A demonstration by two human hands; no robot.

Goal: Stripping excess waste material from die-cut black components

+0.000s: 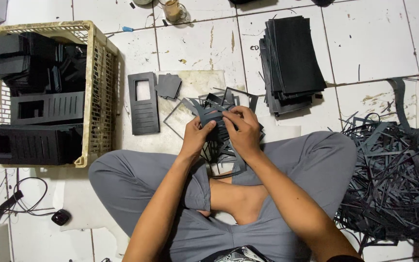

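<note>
The fingertips of both hands, left hand (196,137) and right hand (242,132), are buried in the black die-cut sheet (219,116), so the exact grip cannot be read; the sheet's lower part disappears behind the wrists. The heap of black offcut strips (394,179) runs off the right edge. In the cream plastic crate (100,87), the stacked black panels (40,106) merge into one dark mass and cannot be counted; the lowest panel is cut by the left edge. A glass jar (173,9) is cropped at the top. The small dark object (60,217) beside the cable (25,194) is too small to identify.
</note>
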